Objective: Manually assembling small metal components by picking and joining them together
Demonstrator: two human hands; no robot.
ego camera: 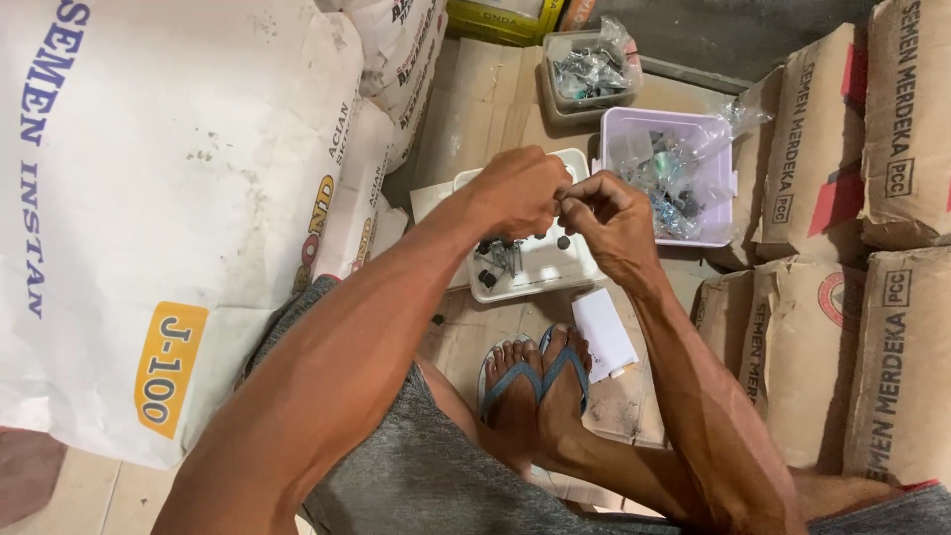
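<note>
My left hand (520, 188) and my right hand (611, 216) meet fingertip to fingertip above a white tray (570, 267) on the floor. The fingers of both pinch some small part between them; it is too small to make out. In the tray lie several grey screws (505, 256) and a few small dark pieces (563, 241). My feet in blue flip-flops (535, 376) rest just below the tray.
A lilac box (716, 233) holding a clear bag of small hardware sits right of the tray, a grey box (557, 104) of bagged parts behind it. A small white carton (604, 334) lies by my feet. Large white sacks (149, 198) stand left, brown paper sacks (872, 198) right.
</note>
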